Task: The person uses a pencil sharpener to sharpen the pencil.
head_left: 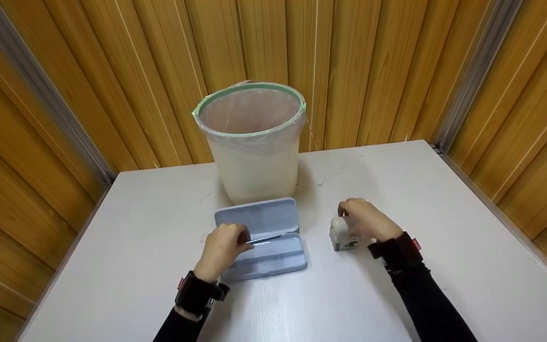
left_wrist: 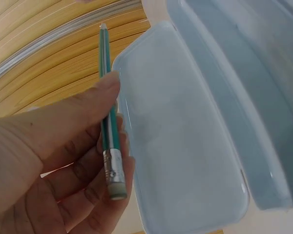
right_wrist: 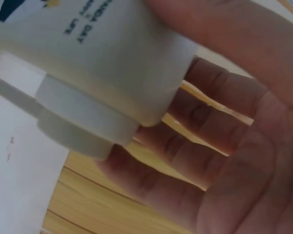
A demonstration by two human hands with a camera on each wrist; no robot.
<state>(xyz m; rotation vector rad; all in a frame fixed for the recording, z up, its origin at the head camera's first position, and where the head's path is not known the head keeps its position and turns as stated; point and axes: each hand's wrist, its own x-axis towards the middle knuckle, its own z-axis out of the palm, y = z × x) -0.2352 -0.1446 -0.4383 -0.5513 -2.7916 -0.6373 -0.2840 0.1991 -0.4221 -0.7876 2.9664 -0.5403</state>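
My left hand pinches a green striped pencil between thumb and fingers. A metal band and eraser show at the near end of the pencil. Below it lies the light-blue pencil case, its lid folded back. At the right, my right hand grips a white, rounded crank pencil sharpener, which stands close at the table. In the right wrist view the thumb lies along one side of the sharpener and the fingers along the other. Printed lettering and a crank-like arm show on it.
Behind the case stands a tall cream bin with a green rim and a clear liner. The white table meets wood-patterned walls at the back and sides. Small specks dot the tabletop near the bin.
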